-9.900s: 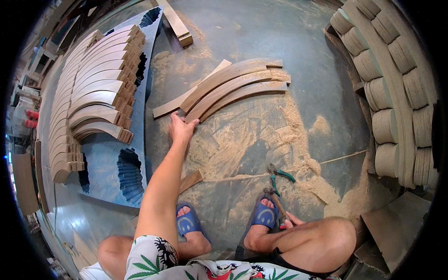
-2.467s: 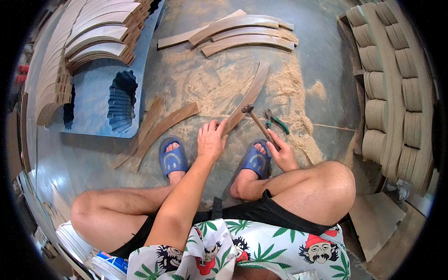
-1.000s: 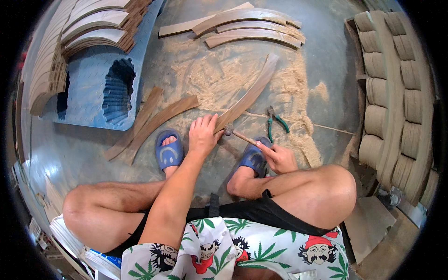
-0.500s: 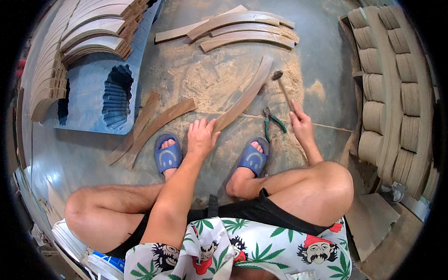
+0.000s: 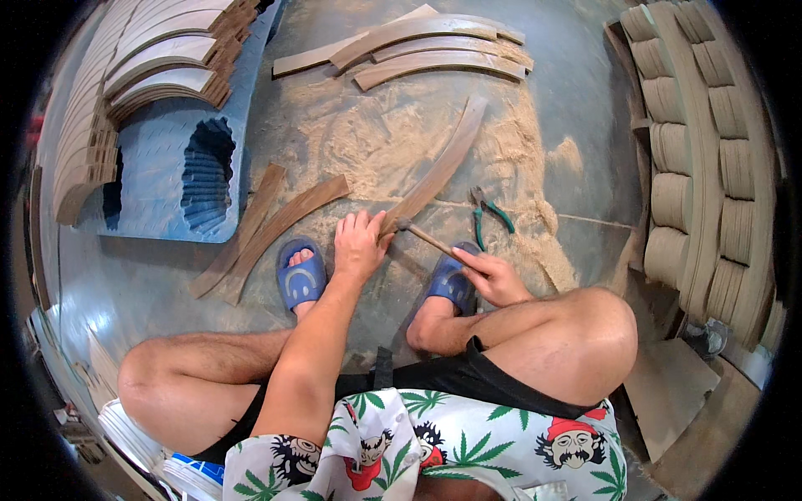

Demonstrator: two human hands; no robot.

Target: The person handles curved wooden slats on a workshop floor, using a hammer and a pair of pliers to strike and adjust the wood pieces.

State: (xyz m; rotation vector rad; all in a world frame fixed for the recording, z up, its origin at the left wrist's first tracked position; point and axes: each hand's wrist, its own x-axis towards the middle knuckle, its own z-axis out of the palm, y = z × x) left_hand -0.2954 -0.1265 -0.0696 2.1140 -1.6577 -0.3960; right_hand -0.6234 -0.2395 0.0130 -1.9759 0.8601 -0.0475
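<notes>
A curved wooden slat (image 5: pixel 443 171) slants over the sawdust in front of me. Around its near end my left hand (image 5: pixel 358 245) is closed, fingers on top and thumb at the side. My right hand (image 5: pixel 493 277) grips the wooden handle of a hammer (image 5: pixel 432 240). The dark hammer head lies right by the slat's near end, close to my left fingertips; whether it touches the wood I cannot tell. Pliers (image 5: pixel 489 215) with green handles lie on the floor beyond my right foot.
Two curved slats (image 5: pixel 288 218) cross on the floor at left, and several more slats (image 5: pixel 434 52) lie at the far side. A blue plastic pallet (image 5: pixel 159 196) carries stacked curved pieces. Stacks of wooden pieces (image 5: pixel 668 146) stand at right. Sawdust (image 5: pixel 368 134) covers the floor ahead.
My right hand has swung the hammer left and toward me, bringing its head down by the slat's near end. My left hand and the slat have hardly moved.
</notes>
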